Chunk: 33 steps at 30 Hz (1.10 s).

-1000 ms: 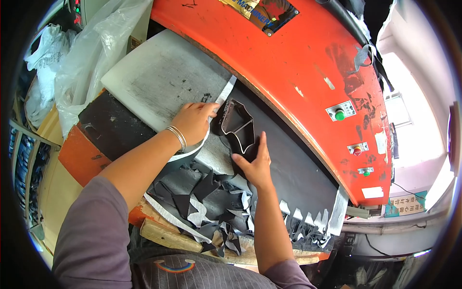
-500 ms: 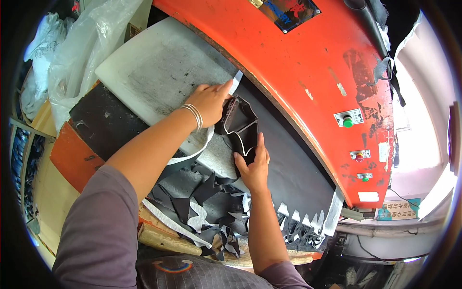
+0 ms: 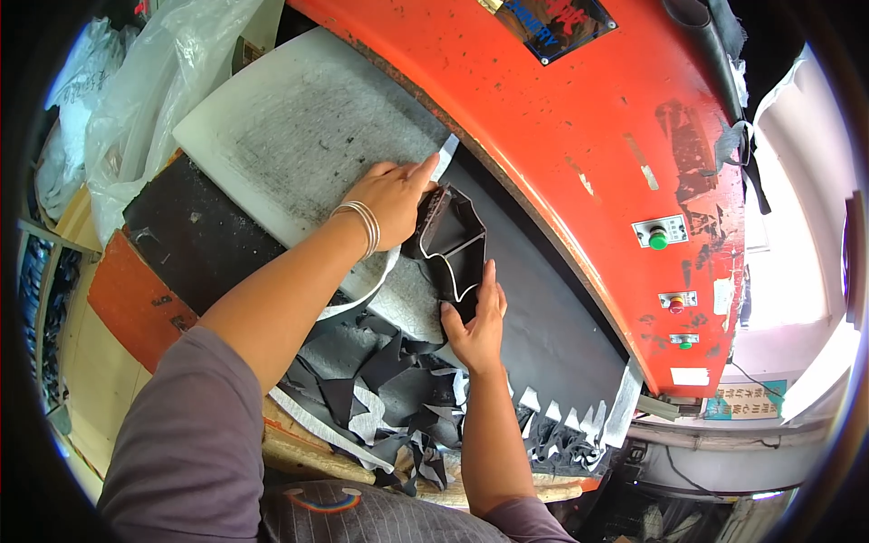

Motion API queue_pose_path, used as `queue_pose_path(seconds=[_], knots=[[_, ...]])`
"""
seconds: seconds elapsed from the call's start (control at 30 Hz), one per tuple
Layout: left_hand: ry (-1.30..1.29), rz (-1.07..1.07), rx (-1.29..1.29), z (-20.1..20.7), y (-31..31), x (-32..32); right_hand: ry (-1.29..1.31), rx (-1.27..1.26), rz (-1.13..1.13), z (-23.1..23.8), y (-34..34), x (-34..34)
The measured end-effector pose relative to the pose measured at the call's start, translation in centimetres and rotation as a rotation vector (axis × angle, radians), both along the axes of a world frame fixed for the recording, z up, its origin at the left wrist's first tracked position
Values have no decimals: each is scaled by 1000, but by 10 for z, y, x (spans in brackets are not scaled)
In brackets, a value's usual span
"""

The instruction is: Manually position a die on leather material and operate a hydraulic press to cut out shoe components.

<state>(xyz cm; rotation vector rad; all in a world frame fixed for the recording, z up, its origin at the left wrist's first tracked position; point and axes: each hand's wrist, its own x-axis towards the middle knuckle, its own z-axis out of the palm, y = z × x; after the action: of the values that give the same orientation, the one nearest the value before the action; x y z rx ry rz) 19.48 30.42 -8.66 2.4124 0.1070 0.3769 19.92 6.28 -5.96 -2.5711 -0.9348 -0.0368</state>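
A dark metal cutting die [image 3: 464,251] with bright curved edges and a crossbar lies on a black sheet [image 3: 543,308] with a pale backing. My right hand [image 3: 477,328] grips its near end, thumb on one side and fingers along the other. At the die's far left side is my left hand [image 3: 389,201], a bangle on the wrist; its fingers close against the die's edge, partly hidden, and the forefinger reaches toward a white sheet edge [image 3: 445,156]. Beneath lies a worn pale cutting board [image 3: 299,127].
A red press [image 3: 579,136] with green buttons [image 3: 657,237] and a red button [image 3: 676,305] rises just beyond the sheet. Black and white offcuts [image 3: 389,380] heap up at the near edge. Clear plastic bags [image 3: 163,100] hang at the far left.
Both hands stay at the die, which has barely moved over the sheet. The view has shifted slightly.
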Motion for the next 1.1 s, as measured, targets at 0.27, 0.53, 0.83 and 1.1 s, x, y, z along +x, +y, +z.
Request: queue_pose_path(seconds=[0.27, 0.53, 0.83, 1.1], knots=[[-26, 23, -26, 0, -1, 4, -124, -17, -23, -1, 6, 4], [-41, -35, -80, -1, 2, 0, -146, -26, -51, -7, 6, -2], [-22, 25, -108, -5, 0, 0, -152, -53, -80, -10, 7, -8], [-7, -14, -71, -4, -1, 0, -128, -48, -81, -9, 6, -7]])
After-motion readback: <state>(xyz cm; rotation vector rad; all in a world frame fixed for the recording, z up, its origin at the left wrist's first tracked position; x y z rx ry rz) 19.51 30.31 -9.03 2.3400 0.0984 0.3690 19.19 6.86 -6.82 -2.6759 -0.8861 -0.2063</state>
